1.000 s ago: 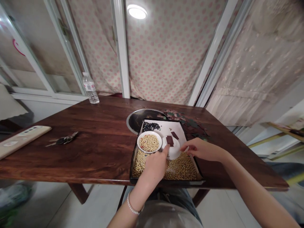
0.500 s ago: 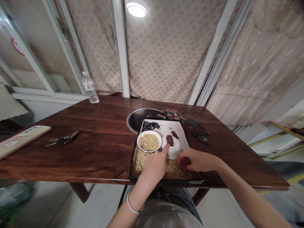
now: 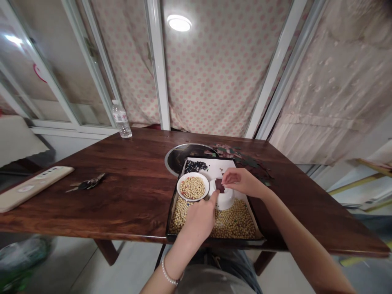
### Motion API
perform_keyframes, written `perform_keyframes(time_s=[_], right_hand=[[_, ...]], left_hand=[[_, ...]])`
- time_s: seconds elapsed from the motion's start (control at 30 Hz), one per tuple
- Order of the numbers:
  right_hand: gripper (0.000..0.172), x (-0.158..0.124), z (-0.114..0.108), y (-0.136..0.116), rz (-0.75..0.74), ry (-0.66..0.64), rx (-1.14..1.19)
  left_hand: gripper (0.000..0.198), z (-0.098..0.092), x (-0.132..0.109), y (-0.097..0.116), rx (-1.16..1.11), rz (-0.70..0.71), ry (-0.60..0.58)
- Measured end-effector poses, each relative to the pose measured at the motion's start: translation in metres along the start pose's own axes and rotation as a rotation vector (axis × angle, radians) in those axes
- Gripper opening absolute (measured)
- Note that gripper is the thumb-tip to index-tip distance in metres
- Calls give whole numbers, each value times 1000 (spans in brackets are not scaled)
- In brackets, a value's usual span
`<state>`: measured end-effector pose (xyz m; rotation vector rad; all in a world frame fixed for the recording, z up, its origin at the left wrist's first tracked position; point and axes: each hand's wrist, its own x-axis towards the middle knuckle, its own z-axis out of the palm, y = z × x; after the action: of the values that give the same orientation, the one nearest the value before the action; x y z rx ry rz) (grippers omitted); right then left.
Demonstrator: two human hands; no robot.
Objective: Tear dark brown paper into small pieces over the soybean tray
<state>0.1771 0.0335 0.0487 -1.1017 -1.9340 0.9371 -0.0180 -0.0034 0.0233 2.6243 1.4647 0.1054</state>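
An upturned white bowl (image 3: 224,201) stands on the soybeans in a black tray (image 3: 214,241). A dark red square piece (image 3: 219,185) lies on its raised base. My right hand (image 3: 240,181) is over the bowl, its fingertips at that piece. My left hand (image 3: 197,222) is in front of the bowl, with the index fingertip touching its side. To the left stands a white dish of soybeans (image 3: 192,186). Loose soybeans (image 3: 235,222) fill the tray's near part, and black beans (image 3: 195,166) lie on white paper (image 3: 216,166) at the far end.
The tray sits on a dark wooden table (image 3: 101,208). Behind it are a round black dish (image 3: 180,158) and scattered dark green pieces (image 3: 241,160). Further left lie keys (image 3: 88,183), a long cream-coloured pad (image 3: 35,188) and a plastic water bottle (image 3: 121,119).
My right hand has moved from over the soybeans up onto the bowl. The second dark piece no longer shows on the paper. My left hand stays at the bowl, and the view has shifted slightly.
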Motion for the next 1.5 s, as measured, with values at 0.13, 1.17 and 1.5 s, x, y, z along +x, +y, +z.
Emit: perform_keyframes(time_s=[0.13, 1.17, 1.5], right_hand=[[20, 9, 8, 14, -10, 77, 10], [31, -2, 19, 30, -72, 126, -264], [22, -1, 23, 30, -111, 225, -312]], left_hand=[[56, 0, 0, 1, 8, -4, 12], [55, -4, -4, 3, 37, 25, 2], [55, -3, -4, 4, 66, 26, 24]])
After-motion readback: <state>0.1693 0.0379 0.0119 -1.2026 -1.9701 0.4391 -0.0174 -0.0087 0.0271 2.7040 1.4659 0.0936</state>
